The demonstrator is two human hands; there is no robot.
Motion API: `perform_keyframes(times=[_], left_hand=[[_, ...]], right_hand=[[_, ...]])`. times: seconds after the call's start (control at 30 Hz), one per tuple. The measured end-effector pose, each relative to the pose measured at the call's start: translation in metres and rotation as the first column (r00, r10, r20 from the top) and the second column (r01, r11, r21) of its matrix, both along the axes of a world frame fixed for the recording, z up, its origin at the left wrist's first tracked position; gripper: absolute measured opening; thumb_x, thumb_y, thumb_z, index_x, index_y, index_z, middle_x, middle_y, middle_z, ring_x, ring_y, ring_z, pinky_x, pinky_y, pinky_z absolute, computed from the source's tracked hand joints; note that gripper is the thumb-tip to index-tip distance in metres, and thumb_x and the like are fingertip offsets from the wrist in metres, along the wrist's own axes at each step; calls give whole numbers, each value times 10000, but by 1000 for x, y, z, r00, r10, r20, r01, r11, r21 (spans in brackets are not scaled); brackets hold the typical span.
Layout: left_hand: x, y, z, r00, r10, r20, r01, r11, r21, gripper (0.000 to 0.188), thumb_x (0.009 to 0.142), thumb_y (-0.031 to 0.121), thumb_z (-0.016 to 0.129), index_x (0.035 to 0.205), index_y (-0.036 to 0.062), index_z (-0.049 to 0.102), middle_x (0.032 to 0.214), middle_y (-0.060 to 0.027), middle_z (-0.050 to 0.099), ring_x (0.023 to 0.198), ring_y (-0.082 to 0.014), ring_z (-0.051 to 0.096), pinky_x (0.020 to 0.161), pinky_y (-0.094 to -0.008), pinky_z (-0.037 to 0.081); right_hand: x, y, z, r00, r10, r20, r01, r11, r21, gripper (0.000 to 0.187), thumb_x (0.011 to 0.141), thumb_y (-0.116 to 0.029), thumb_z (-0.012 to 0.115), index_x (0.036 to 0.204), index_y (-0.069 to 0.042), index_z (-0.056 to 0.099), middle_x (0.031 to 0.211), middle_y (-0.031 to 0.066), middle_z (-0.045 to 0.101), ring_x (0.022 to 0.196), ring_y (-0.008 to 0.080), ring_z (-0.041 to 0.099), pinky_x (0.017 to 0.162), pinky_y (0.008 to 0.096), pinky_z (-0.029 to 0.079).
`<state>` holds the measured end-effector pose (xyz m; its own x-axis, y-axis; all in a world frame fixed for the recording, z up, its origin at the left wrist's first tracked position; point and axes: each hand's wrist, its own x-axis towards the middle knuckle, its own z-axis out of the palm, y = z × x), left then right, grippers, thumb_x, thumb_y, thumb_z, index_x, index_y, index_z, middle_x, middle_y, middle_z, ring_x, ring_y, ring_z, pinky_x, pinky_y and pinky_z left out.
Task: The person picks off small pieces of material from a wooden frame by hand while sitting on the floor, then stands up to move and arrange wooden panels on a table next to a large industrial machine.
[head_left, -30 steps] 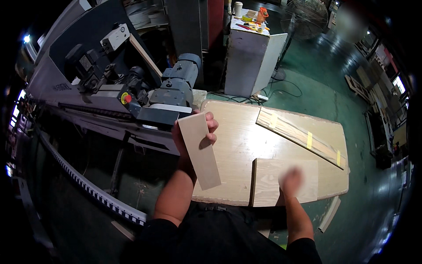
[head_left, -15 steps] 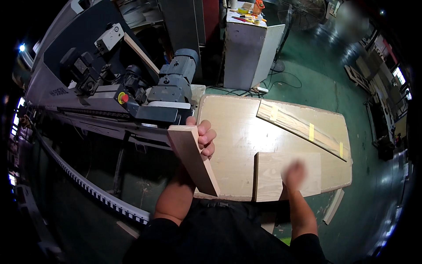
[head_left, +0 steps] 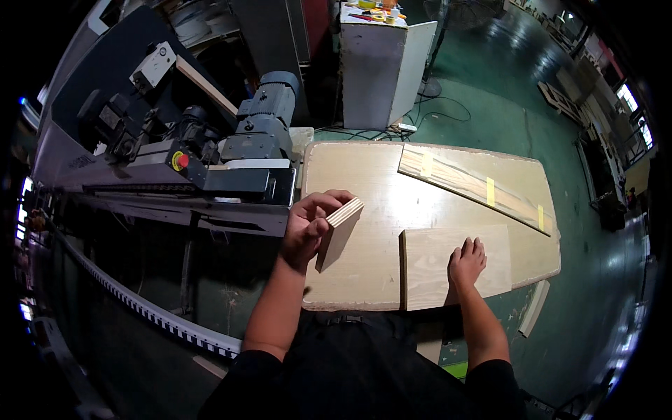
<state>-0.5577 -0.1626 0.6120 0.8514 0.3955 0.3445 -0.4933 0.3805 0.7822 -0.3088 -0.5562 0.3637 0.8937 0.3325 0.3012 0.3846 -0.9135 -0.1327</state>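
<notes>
My left hand (head_left: 308, 227) grips a short plywood strip (head_left: 339, 238) above the left part of the table, fingers along one side and thumb on the other. The strip is tilted, and its layered end faces up. Over a pale rectangular wooden panel (head_left: 427, 269) at the table's near edge is my right hand (head_left: 467, 262), its fingers stretched out and no object visible in it. It appears to rest on the panel. Farther back on the right lies a long grained board (head_left: 458, 185) with yellow tape strips across it.
The light-topped table (head_left: 336, 164) has rounded corners. A grey machine with a motor (head_left: 269, 105) and a red stop button (head_left: 183, 161) stands close on the left. Behind is a white cabinet (head_left: 371, 77) with tools on top, beside cables. A wood strip (head_left: 535, 308) leans by the right edge.
My left hand has turned the plywood strip, so its layered end now faces up and right. My right hand, blurred before, now shows clearly over the panel. The view has shifted slightly.
</notes>
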Motion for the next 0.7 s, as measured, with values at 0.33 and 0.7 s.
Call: perform_keyframes(times=[0.33, 0.7], left_hand=[[71, -14, -108, 915, 342, -216, 64, 404, 912, 147, 825, 173, 782, 947, 92, 775, 1291, -140, 618, 1242, -335, 559, 1062, -478, 438], [39, -47, -188, 703, 648, -291, 354, 36, 935, 531, 832, 285, 702, 1342, 173, 605, 1587, -160, 286, 1507, -349, 193, 1156, -712, 116]], right_hand=[[1, 1, -1, 999, -33, -28, 32, 999, -28, 510, 934, -349, 541, 1396, -135, 526, 1522, 153, 423, 1442, 334, 335, 1156, 553, 229], [5, -5, -12, 999, -18, 43, 19, 999, -29, 502, 938, -349, 553, 1390, -133, 531, 1517, 149, 425, 1438, 333, 339, 1150, 561, 239]])
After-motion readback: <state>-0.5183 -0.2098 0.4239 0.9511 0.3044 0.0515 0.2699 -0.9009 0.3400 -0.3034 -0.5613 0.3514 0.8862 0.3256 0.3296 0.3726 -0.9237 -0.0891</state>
